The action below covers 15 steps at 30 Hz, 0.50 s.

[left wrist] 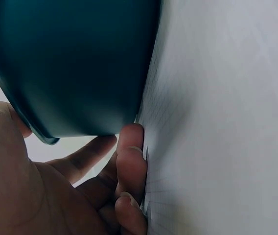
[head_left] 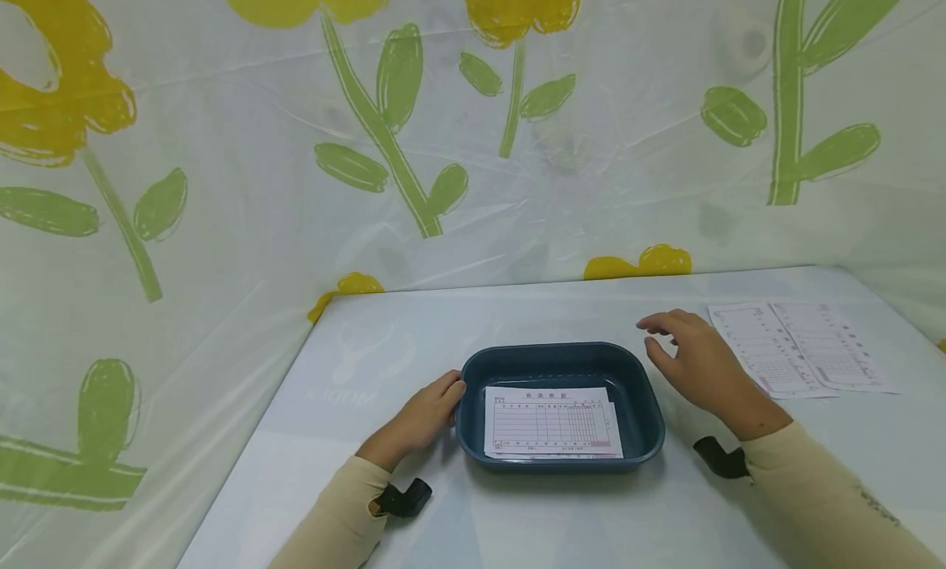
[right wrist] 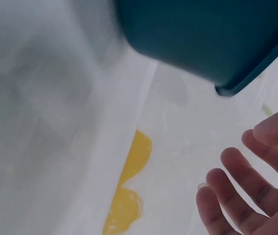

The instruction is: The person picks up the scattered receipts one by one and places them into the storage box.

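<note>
A dark teal plastic tray (head_left: 557, 364) stands on the table with a small stack of printed receipt slips (head_left: 548, 421) lying in it. My left hand (head_left: 423, 413) holds the tray's left end. In the left wrist view, its thumb (left wrist: 21, 122) lies at the rim while the other fingers (left wrist: 130, 166) bend low beside the outer wall, close to the tabletop. Off the tray's right end hovers my right hand (head_left: 691, 360), apart from it, fingers loosely bent and holding nothing. The right wrist view shows these fingers (right wrist: 246, 178) spread below the tray's rim.
Two more printed slips (head_left: 801, 347) lie side by side on the white table (head_left: 369, 339), to the right of my right hand. Behind the table's back edge hangs a white curtain (head_left: 606, 158) with yellow flowers and green leaves. Each wrist carries a black camera mount (head_left: 405, 499).
</note>
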Available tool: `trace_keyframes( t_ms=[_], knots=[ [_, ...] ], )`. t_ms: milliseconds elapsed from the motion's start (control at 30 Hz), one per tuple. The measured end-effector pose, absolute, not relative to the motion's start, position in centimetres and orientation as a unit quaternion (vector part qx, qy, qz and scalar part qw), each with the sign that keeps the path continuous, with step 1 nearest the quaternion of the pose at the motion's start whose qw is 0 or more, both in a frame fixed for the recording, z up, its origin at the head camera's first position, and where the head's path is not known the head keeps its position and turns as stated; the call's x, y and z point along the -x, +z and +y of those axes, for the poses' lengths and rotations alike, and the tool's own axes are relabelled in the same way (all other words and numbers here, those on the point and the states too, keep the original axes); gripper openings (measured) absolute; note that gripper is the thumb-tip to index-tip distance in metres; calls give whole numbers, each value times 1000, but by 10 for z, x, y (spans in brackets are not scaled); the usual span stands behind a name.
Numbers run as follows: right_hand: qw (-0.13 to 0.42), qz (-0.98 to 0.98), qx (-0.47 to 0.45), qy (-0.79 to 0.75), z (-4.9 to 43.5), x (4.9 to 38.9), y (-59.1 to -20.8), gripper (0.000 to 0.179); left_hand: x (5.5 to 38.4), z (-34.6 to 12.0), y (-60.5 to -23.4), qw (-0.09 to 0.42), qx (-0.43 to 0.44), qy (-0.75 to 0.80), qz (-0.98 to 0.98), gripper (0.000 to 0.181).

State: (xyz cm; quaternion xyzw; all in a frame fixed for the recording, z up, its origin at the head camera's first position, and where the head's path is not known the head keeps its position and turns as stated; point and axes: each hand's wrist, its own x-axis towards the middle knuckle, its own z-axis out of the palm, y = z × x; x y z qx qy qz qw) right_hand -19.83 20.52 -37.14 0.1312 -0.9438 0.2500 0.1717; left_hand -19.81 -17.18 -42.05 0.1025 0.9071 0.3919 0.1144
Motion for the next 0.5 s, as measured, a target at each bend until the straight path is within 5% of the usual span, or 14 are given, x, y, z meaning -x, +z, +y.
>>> trace_keyframes(
  t_ms=[500],
  knots=[
    [109, -961, -62, 246, 239, 215, -372, 35, 198, -172, -419, 119, -102, 394, 906, 36]
  ],
)
